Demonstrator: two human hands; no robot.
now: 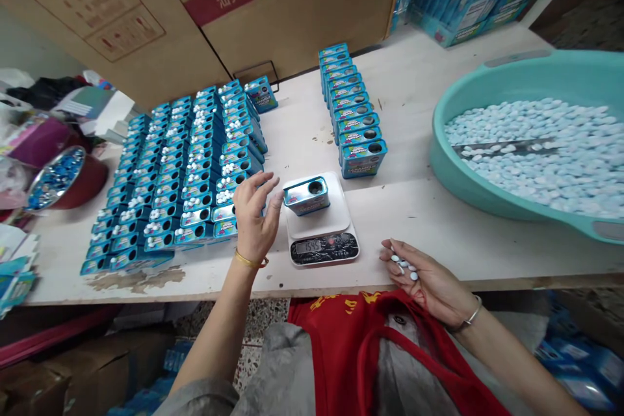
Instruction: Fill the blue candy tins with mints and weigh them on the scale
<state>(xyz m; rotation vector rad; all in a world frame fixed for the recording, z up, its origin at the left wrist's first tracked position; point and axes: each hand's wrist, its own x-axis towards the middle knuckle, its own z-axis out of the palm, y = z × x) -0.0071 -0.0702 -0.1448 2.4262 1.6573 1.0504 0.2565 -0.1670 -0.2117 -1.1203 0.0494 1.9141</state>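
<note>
A small blue tin (307,194) with a round hole in its top sits on a white digital scale (322,234) showing digits. My left hand (255,216) hovers just left of the tin, fingers spread and holding nothing. My right hand (423,275) rests palm up at the table's front edge, loosely cupping a few pale blue tablets (403,264).
Many filled blue tins (181,169) stand in rows to the left. A single row of tins (351,112) runs behind the scale. A teal basin (453,169) of blue tablets (541,153) sits at right. A dark bowl (88,185) of blue pieces is far left. Cardboard boxes (292,19) line the back.
</note>
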